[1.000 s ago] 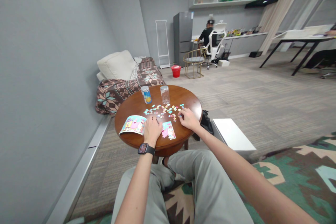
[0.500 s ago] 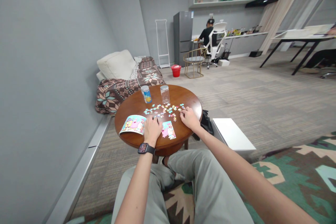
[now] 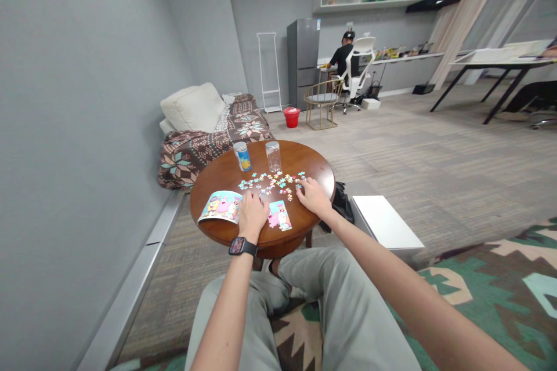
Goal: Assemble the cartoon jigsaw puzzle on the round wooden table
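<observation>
Jigsaw pieces lie scattered on a round tabletop.
The right hand bends beside them, the left hand between a picture sheet and joined puzzle section; whether either pinches anything is unclear.

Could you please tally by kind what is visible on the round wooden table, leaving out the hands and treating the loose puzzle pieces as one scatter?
Jars (blue-labelled jar, clear jar): 2
Picture sheet: 1
Joined puzzle section: 1
Scatter of loose pieces: 1
Total: 5
</observation>
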### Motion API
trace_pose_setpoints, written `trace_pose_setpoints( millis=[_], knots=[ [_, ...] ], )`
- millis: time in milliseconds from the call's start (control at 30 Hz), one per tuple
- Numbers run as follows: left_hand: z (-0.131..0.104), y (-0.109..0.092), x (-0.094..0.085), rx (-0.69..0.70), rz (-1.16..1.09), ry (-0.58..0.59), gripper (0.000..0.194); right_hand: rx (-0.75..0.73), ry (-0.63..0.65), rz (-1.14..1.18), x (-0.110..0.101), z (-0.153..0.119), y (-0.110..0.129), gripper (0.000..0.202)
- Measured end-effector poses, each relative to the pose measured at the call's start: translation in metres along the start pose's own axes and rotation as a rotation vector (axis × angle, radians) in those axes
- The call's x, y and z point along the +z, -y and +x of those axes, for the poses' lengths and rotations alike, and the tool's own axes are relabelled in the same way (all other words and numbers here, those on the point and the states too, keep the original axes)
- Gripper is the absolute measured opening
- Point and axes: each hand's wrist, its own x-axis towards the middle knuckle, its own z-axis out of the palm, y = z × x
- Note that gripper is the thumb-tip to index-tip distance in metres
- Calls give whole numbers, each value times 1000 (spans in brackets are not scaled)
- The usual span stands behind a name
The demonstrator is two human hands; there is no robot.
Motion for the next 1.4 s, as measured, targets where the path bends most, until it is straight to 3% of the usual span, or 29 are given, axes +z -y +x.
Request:
trace_pose_setpoints(
  millis=[433, 733, 933, 1400],
  knots=[
    [0, 0, 0, 1, 20, -1, 23, -8, -38, 88, 8, 2, -6, 17],
    [-1, 0, 1, -8, -7, -14, 21, 19, -56, 116, 13, 2, -9, 17],
    [-1, -1, -1, -32, -41, 38, 22, 21, -64, 133, 15, 1, -10, 20],
    [-2, 2, 6, -13, -88, 26, 23, -60, -25, 154, 18, 2, -14, 9]
  ],
)
